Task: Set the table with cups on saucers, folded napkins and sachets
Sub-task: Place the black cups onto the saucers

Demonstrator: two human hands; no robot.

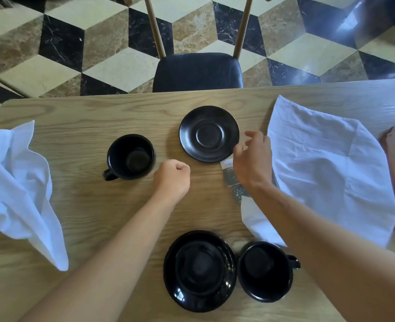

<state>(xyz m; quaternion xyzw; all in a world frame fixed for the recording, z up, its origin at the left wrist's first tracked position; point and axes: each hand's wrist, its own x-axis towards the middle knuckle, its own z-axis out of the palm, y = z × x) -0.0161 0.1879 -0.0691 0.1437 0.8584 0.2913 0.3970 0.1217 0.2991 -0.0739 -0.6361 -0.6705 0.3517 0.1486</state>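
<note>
Fingers (251, 135) of the right hand (253, 159) hung loosely spread, holding nothing, at the 3 o'clock rim of the far saucer (209, 134); the left hand (172, 178) was a closed, empty fist. Little appeared done: the far cup (131, 156) stood on the table (87, 126) at the saucer's 9 o'clock, the near cup (265, 270) beside its near saucer (200, 270). Both napkins (326, 163) lay unfolded at the sides, sachets (230, 174) loose under the right wrist.
</note>
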